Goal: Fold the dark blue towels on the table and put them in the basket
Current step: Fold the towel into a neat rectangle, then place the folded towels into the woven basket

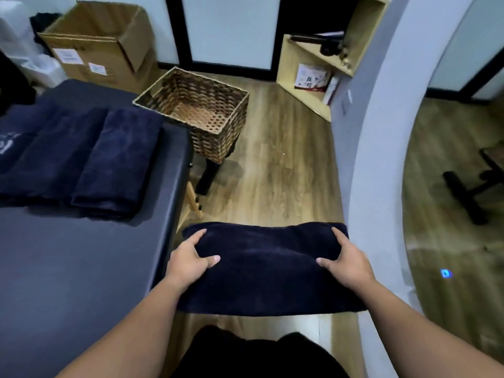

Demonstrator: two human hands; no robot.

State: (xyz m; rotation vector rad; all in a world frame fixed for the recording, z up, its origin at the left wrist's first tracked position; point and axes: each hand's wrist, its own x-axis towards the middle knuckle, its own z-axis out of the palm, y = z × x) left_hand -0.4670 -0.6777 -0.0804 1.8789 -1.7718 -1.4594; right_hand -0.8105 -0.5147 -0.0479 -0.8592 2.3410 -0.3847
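Observation:
A folded dark blue towel (268, 271) hangs in the air over the wooden floor, right of the table. My left hand (191, 259) grips its left end and my right hand (346, 257) grips its right end, thumbs on top. Other dark blue towels (81, 156) lie folded on the dark grey table (81, 268) at the left. The woven wicker basket (234, 124) stands on a small stand past the table's far right corner; I see nothing inside it.
An open cardboard box (101, 42) sits behind the table. A wooden shelf unit (313, 77) stands at the back right. A curved white wall (381, 159) rises close on my right. Wooden floor (278, 170) lies between me and the basket.

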